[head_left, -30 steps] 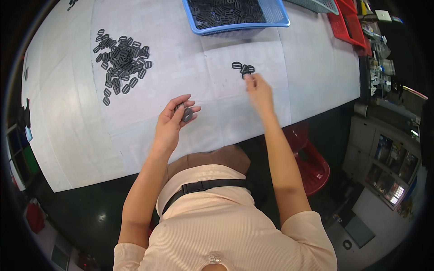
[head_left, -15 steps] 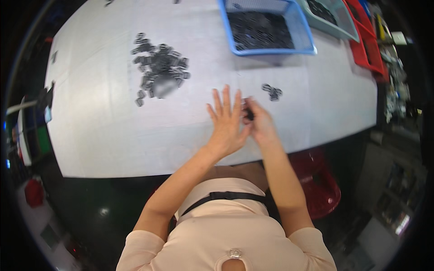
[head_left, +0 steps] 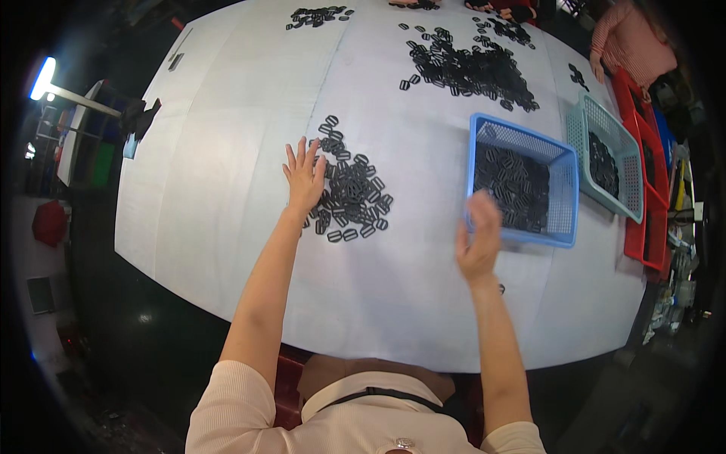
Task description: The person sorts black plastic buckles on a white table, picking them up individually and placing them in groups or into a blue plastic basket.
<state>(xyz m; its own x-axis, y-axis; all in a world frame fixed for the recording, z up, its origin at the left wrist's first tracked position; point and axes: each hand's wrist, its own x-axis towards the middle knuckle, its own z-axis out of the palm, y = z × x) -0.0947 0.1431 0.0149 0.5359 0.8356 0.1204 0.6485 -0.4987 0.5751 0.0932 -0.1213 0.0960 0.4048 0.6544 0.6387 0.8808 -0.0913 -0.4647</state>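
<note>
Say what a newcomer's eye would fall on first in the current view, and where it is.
Probably the bright blue basket, right of centre on the white table, holding many black slotted pieces. Next, perhaps, the left hand, fingers spread at the left edge of the nearer black pile, and the blurred right hand overlapping the basket's near left corner. A larger black pile lies farther back.
</note>
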